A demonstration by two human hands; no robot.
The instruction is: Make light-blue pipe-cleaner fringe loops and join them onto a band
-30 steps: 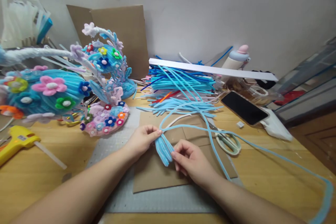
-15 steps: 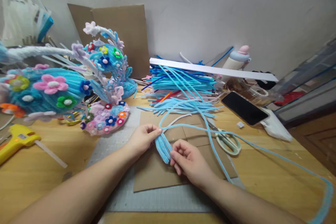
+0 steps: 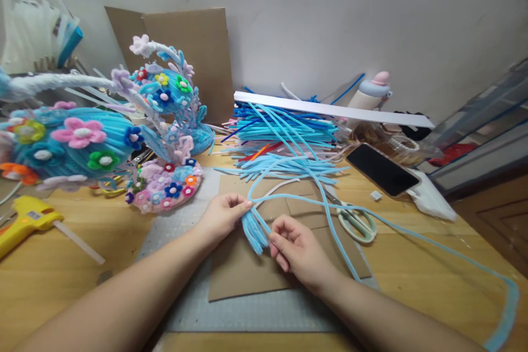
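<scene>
Light-blue pipe cleaners (image 3: 252,234) hang as a short bundle over a flat piece of cardboard (image 3: 243,278). My left hand (image 3: 226,214) pinches the top of this bundle between thumb and fingers. At the bundle's right side, my right hand (image 3: 292,245) is closed on the end of one strand, drawn slightly apart from the others. Long blue strands run from the pinch toward the right across the table. A white pipe cleaner (image 3: 284,182) also reaches from the pinch point over the cardboard.
Scissors (image 3: 358,223) lie right of the cardboard, near a phone (image 3: 383,169). Piled pipe cleaners (image 3: 284,131) sit behind it. Flower-covered ornaments (image 3: 78,143) and a yellow glue gun (image 3: 31,220) stand at left. Under the cardboard is a grey cutting mat (image 3: 231,316).
My right hand has pulled one strand a little to the right, opening a gap from the bundle. The left hand keeps its pinch. The view has shifted slightly.
</scene>
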